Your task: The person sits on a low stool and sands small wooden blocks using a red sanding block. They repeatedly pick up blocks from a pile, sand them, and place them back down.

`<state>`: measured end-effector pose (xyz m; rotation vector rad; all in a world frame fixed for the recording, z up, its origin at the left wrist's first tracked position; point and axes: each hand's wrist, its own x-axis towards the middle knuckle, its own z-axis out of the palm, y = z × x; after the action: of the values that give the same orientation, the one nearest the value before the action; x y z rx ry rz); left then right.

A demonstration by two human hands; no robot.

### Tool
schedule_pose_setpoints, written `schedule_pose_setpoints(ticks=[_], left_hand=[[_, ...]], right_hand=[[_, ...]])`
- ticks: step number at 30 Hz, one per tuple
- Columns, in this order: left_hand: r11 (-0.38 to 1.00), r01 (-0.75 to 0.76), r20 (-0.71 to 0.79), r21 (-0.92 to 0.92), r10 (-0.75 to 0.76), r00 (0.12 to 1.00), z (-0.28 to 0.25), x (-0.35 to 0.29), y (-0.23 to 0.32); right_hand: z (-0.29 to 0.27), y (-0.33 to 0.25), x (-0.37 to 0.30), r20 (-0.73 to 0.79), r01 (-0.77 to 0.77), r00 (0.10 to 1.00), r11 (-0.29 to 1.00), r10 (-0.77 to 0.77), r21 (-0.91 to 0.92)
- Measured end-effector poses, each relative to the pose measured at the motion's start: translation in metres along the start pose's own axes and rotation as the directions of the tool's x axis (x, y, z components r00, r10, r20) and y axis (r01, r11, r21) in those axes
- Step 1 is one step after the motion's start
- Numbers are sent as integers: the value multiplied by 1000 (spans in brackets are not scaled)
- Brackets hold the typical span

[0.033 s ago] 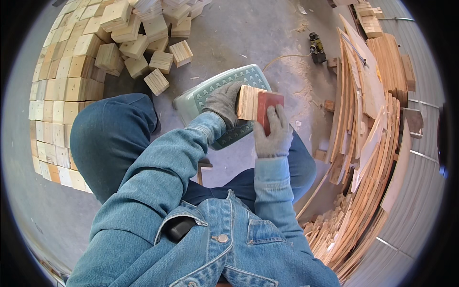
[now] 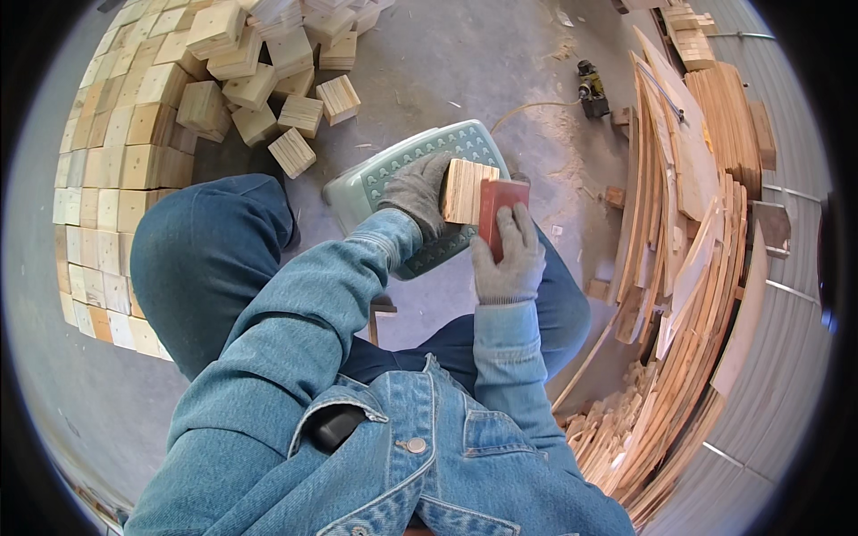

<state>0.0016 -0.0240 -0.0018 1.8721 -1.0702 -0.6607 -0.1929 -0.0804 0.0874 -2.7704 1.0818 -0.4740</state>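
At the left of the frame, a wall of stacked blocks (image 2: 107,196) stands in flush rows, probably so many pieces take little floor; loose blocks (image 2: 293,154) lie tumbled at the upper left. The bent left leg (image 2: 210,259) stands in the way between that wall and the hands. At centre, over a pale green plastic stool (image 2: 460,138), the gloved left hand (image 2: 416,192) grasps a wooden block (image 2: 466,192) from its left side, fingers partly hidden behind it, seemingly to leave the layered face and right edge bare. Against that edge sits a red block (image 2: 505,192), which the gloved right hand (image 2: 509,259) grips with fingers laid over its face (likely for even pressure). Right of the 2 hands, a power tool (image 2: 591,89) lies at the upper right, its cord (image 2: 527,109) running behind the stool; leaning planks (image 2: 728,232) crowd the right side.
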Motion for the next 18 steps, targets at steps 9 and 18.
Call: schedule_pose_setpoints(ticks=[9, 18], left_hand=[[1000, 2, 6, -2, -2, 1000, -2, 1, 3], [999, 25, 56, 42, -28, 998, 4, 3, 3]], right_hand=[[-6, 2, -3, -31, 37, 999, 999, -36, 8], [28, 22, 74, -45, -50, 998, 997, 53, 57]])
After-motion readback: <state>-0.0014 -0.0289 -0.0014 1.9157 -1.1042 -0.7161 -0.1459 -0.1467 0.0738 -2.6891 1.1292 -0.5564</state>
